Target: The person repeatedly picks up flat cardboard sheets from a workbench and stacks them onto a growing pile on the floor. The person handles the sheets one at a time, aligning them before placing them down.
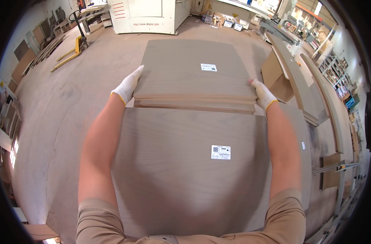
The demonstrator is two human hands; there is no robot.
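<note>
- Where both hands meet it, the board stack (193,77) is grey-brown wood-grain sheets, flat and square, layered edges showing, resting on a larger panel (185,171).
- White-gloved left hand (128,86) and right hand (263,94) clasp opposite sides.
- Dusty concrete floor (63,105) surrounds.

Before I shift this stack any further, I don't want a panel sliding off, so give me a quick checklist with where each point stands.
1. Left hand on the left edge of the panel stack: ok.
2. Right hand on its right edge: ok.
3. Gloves on both hands: ok.
4. Panels flush with each other: not ok, the lowest one juts out at the near edge.
5. Stack resting on the large panel below: cannot tell.
6. Path ahead: cannot tell; the stack hides the floor just beyond, and a yellow pallet jack stands far left.
</note>
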